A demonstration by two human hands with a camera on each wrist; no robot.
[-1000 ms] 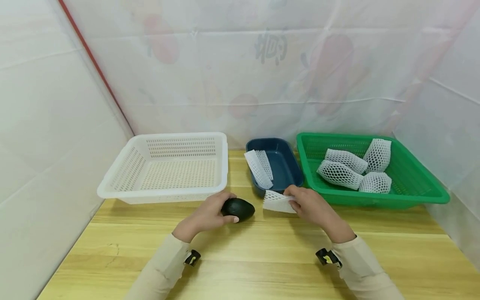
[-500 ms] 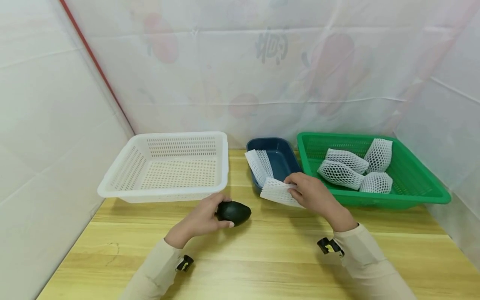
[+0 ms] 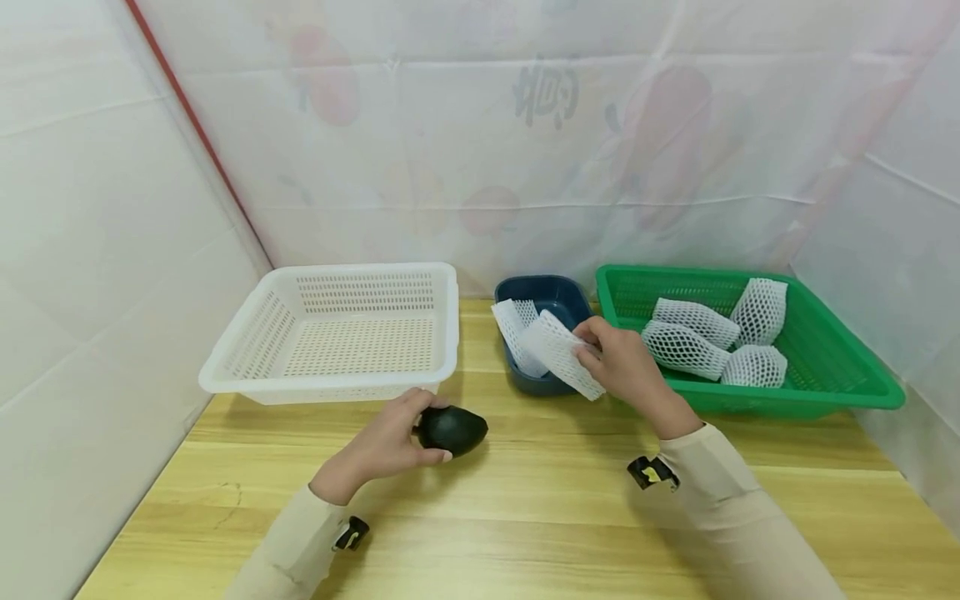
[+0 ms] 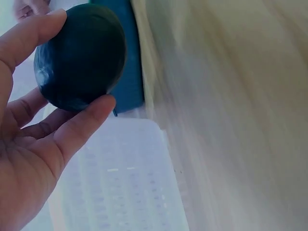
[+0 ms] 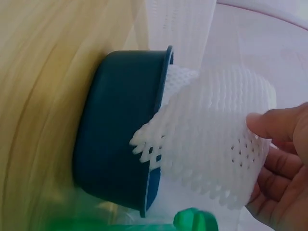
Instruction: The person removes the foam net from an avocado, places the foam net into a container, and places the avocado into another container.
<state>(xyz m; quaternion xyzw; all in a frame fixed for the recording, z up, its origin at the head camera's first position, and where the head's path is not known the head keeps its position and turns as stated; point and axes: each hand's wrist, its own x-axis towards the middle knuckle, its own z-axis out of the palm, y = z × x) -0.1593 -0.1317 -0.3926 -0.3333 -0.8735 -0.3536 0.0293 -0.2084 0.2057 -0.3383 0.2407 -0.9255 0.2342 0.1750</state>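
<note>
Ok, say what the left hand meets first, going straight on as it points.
The left hand would probably carry the dark green oval fruit into the near side of the dark blue rectangular plastic tray, though depth is unclear.

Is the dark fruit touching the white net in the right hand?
Apart. The head view shows wooden table between the dark fruit, in the left hand, and the white net.

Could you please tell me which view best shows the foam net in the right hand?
The right wrist view: it shows the foam net close up, its mesh clear, pinched by the right hand. The head view shows it smaller, from above; I cannot discern it in the left wrist view.
</note>
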